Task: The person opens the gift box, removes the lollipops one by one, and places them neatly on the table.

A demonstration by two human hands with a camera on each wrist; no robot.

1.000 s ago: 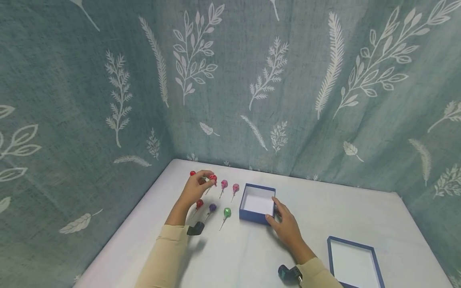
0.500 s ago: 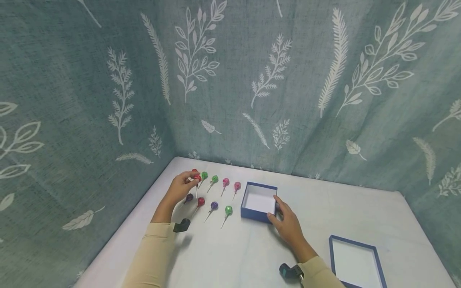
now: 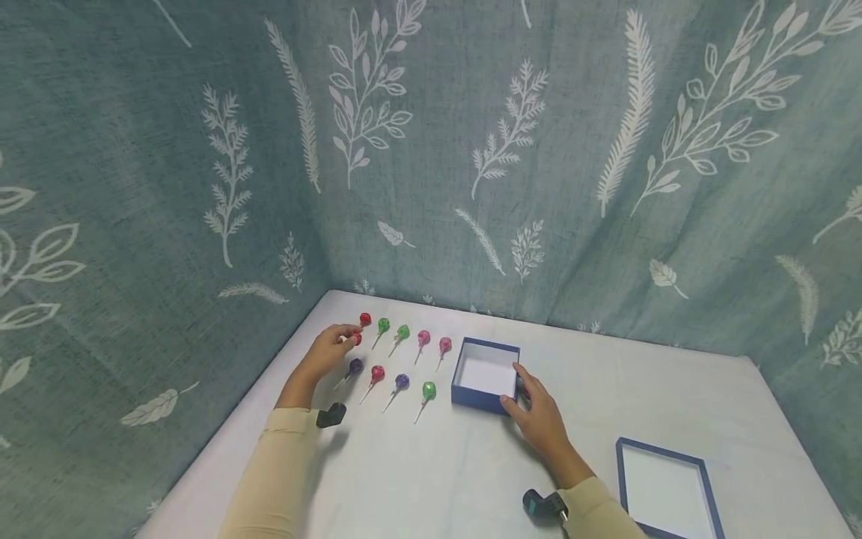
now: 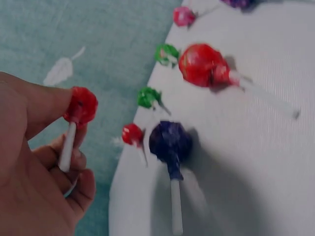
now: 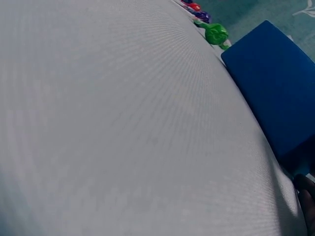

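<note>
My left hand [image 3: 328, 349] pinches a red lollipop [image 4: 81, 106] by its wrapped head, between thumb and fingers, with the white stick pointing down across the palm. It is at the left end of two lollipop rows, close to a red lollipop [image 3: 365, 319] behind and a dark purple lollipop [image 3: 355, 366] in front. My right hand [image 3: 536, 412] grips the right side of an open blue box [image 3: 478, 397], thumb at the front corner and fingers along the right wall. The box's white inside holds nothing visible. In the right wrist view only dark fingertips show below the box.
Green lollipops [image 3: 402, 332] and pink lollipops [image 3: 423, 337] continue the back row. The front row has a red [image 3: 377, 373], a purple [image 3: 402, 382] and a green lollipop [image 3: 429, 390]. A blue-rimmed lid [image 3: 663, 488] lies at the front right. Patterned curtains border the table.
My left hand has moved left and slightly down with the red lollipop, uncovering the green lollipops and the red one at the back. My right hand stays on the box.
</note>
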